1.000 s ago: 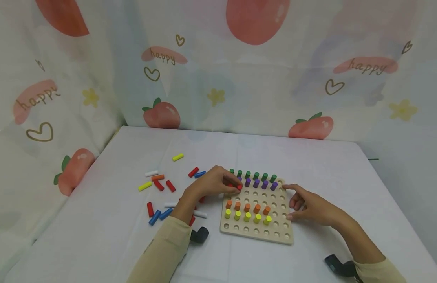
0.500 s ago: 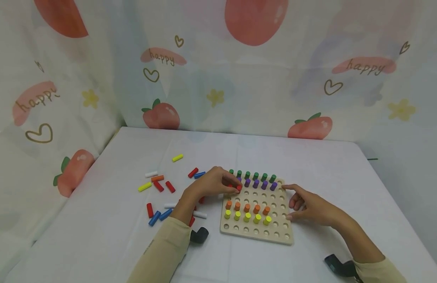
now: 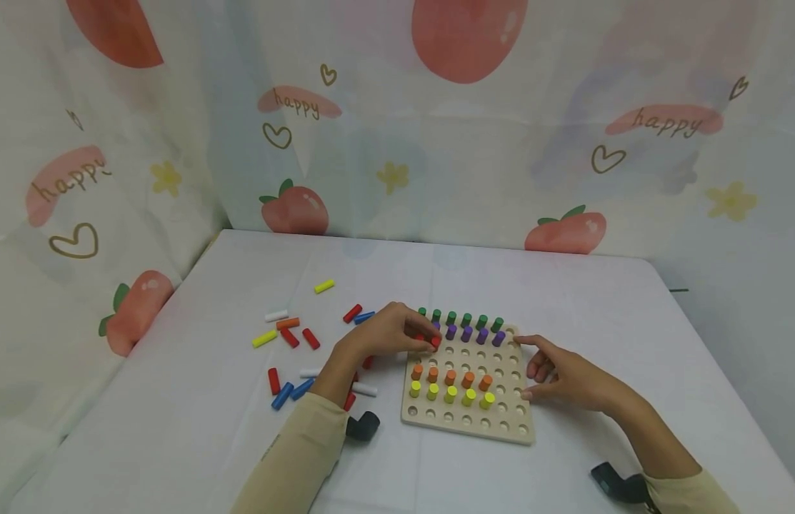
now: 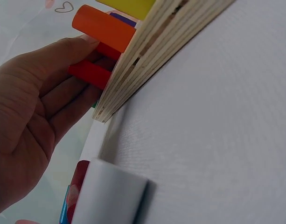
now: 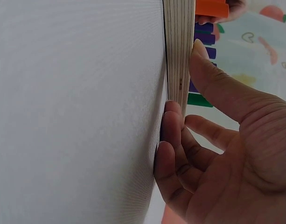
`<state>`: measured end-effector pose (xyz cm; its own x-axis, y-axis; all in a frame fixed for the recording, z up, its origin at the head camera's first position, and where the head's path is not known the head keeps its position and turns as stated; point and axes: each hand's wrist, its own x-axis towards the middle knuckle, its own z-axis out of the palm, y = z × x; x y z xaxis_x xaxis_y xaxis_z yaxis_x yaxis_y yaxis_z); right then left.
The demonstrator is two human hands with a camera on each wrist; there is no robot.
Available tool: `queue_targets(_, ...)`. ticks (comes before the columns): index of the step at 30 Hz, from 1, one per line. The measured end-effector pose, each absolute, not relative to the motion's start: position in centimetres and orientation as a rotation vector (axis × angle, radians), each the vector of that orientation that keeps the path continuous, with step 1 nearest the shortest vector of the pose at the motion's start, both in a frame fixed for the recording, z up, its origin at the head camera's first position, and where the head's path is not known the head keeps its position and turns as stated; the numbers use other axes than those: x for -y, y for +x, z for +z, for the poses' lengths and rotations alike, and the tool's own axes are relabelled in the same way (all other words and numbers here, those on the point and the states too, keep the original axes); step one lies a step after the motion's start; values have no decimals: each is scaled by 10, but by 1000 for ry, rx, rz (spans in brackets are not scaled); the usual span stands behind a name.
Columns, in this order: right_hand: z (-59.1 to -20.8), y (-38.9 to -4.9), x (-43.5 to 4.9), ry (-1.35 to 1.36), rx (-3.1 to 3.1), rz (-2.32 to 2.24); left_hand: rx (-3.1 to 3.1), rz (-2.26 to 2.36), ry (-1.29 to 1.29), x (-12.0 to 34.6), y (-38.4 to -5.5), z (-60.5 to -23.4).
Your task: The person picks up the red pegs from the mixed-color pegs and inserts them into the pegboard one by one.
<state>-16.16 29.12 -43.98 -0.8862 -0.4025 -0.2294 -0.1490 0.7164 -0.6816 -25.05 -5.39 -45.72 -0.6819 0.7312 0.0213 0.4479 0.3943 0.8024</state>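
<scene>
Left hand (image 3: 387, 330) pinching a red peg (image 3: 436, 343) over the pegboard (image 3: 457, 357), right hand (image 3: 567, 378) holding the board's edge.

Left of the pinch lie loose pegs (image 3: 273, 381) in red, blue, white, yellow and orange, some partly hidden by the forearm. A second red peg (image 4: 89, 73) stands just beside the pinched one, close under the fingers. Just beyond the pinch run the purple pegs (image 3: 466, 333), then the green pegs (image 3: 466, 318); on its near side stand five orange pegs (image 3: 450, 378) and five yellow pegs (image 3: 451, 393). Rightmost, the other hand's thumb and index finger spread along the board's right edge, touching it.
</scene>
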Motion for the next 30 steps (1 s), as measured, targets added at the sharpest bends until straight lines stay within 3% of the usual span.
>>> queue_targets(30, -441, -163, -291, -420, -2567, -956, -2154, 1351, 1020, 87, -260, -446)
